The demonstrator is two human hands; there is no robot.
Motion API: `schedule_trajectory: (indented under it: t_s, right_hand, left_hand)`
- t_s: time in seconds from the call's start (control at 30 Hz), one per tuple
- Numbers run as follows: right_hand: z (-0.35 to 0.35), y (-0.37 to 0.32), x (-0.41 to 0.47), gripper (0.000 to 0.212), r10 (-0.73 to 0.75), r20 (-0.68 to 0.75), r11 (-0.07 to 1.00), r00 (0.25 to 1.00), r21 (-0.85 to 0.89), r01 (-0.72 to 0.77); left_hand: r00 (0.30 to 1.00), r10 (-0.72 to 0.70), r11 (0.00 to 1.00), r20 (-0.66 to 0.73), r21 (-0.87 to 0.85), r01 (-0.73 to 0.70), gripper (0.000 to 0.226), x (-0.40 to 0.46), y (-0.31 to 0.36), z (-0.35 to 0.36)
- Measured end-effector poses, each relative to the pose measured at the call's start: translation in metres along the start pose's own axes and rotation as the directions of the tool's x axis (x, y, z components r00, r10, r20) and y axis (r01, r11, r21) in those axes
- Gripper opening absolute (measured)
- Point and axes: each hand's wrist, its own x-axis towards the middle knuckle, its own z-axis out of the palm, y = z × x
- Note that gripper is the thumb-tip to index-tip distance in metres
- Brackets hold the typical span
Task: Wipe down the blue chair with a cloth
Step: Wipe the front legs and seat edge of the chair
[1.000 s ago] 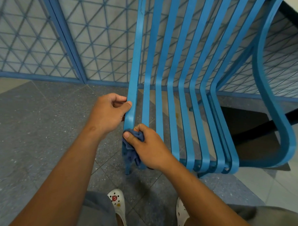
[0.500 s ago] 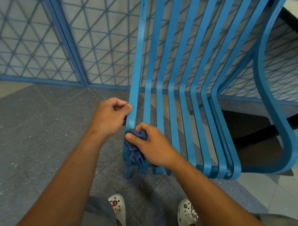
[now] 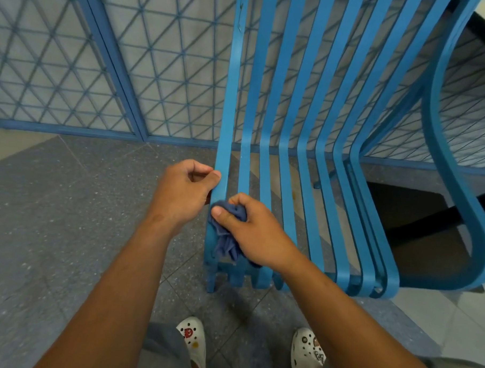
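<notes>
the blue chair (image 3: 307, 147) stands on the speckled floor (image 3: 53, 217) in front of a lattice screen (image 3: 169, 55), its long curved slats running from far and high down to the near edge by the person's white clogs (image 3: 194, 344). the left hand (image 3: 179, 195) is closed on the leftmost slat (image 3: 228, 122), thumb on its face and fingers curled behind, steadying the frame. the right hand (image 3: 257, 234) has its grip clamped on a bunched blue cloth (image 3: 228, 236), pressed against the same slat just below the left hand, with loose folds hanging toward the seat's front edge. the cloth looks soft and limp, so it should wrap around a narrow slat easily but will slide out unless pinched firmly in a wad. the chair looks stiff and smooth, probably painted metal or bent wood, and likely light enough to shift under rubbing, so bracing a slat near the stroke seems wise. the remaining slats and the armrest loop (image 3: 463, 193) on the right look still to be done.
</notes>
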Motion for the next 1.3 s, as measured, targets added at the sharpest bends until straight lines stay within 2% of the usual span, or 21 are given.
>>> schedule_trajectory:
  t_s: [0.13, 0.33, 0.4, 0.57, 0.63, 0.8, 0.87, 0.97, 1.07, 1.13, 1.17, 1.23, 1.3]
  right_hand:
    - [0.012, 0.002, -0.003, 0.034, 0.005, -0.127, 0.994, 0.992, 0.108, 0.009]
    - [0.0, 0.021, -0.016, 0.031, -0.003, 0.081, 0.999, 0.997, 0.042, 0.0]
    - [-0.011, 0.028, -0.014, 0.031, 0.016, 0.096, 0.999, 0.995, 0.04, -0.02]
    - [-0.038, 0.062, 0.031, 0.009, 0.144, -0.073, 0.989, 0.987, -0.019, -0.146]
    - [-0.046, 0.083, 0.058, 0.018, 0.171, -0.134, 0.983, 0.976, -0.043, -0.178]
    - [-0.042, 0.104, 0.104, 0.027, -0.028, -0.329, 0.992, 0.944, -0.124, -0.014]
    - [-0.025, 0.109, 0.11, 0.023, -0.119, -0.311, 0.979, 0.943, -0.193, 0.06]
    - [0.006, 0.122, 0.108, 0.023, -0.303, -0.253, 0.883, 0.919, -0.437, 0.171]
    - [0.015, 0.126, 0.097, 0.017, -0.373, -0.239, 0.8, 0.897, -0.572, 0.181]
    - [0.011, 0.125, 0.084, 0.014, -0.392, -0.109, 0.732, 0.914, -0.638, 0.238]
    - [0.005, 0.122, 0.078, 0.014, -0.373, -0.033, 0.728, 0.927, -0.63, 0.271]
    - [-0.01, 0.113, 0.066, 0.017, -0.262, 0.073, 0.809, 0.962, -0.528, 0.26]
    - [-0.026, 0.098, 0.052, 0.02, -0.101, 0.082, 0.935, 0.991, -0.333, 0.123]
  left_hand:
    - [0.999, 0.016, 1.0, 0.034, -0.005, -0.016, 0.018, 0.005, 0.004, 0.003]
    - [0.983, 0.174, 0.981, 0.05, 0.079, -0.178, 0.045, 0.012, 0.008, 0.013]
    - [0.972, 0.214, 0.966, 0.093, 0.125, -0.225, 0.058, 0.015, 0.007, 0.016]
    - [0.961, 0.2, 0.947, 0.19, 0.213, -0.24, 0.084, 0.02, 0.006, 0.017]
    - [0.961, 0.192, 0.948, 0.197, 0.216, -0.233, 0.086, 0.022, 0.006, 0.019]
    - [0.964, 0.18, 0.949, 0.197, 0.222, -0.223, 0.082, 0.026, 0.006, 0.022]
    - [0.963, 0.186, 0.949, 0.197, 0.218, -0.228, 0.083, 0.027, 0.007, 0.023]
    - [0.966, 0.174, 0.954, 0.191, 0.211, -0.213, 0.083, 0.029, 0.007, 0.024]
    - [0.97, 0.163, 0.956, 0.183, 0.213, -0.201, 0.08, 0.03, 0.007, 0.024]
    - [0.97, 0.165, 0.955, 0.181, 0.217, -0.203, 0.077, 0.029, 0.007, 0.025]
    - [0.97, 0.166, 0.954, 0.178, 0.218, -0.203, 0.076, 0.029, 0.007, 0.025]
    - [0.972, 0.165, 0.954, 0.17, 0.221, -0.201, 0.072, 0.027, 0.007, 0.025]
    - [0.97, 0.171, 0.952, 0.173, 0.223, -0.208, 0.068, 0.026, 0.009, 0.024]
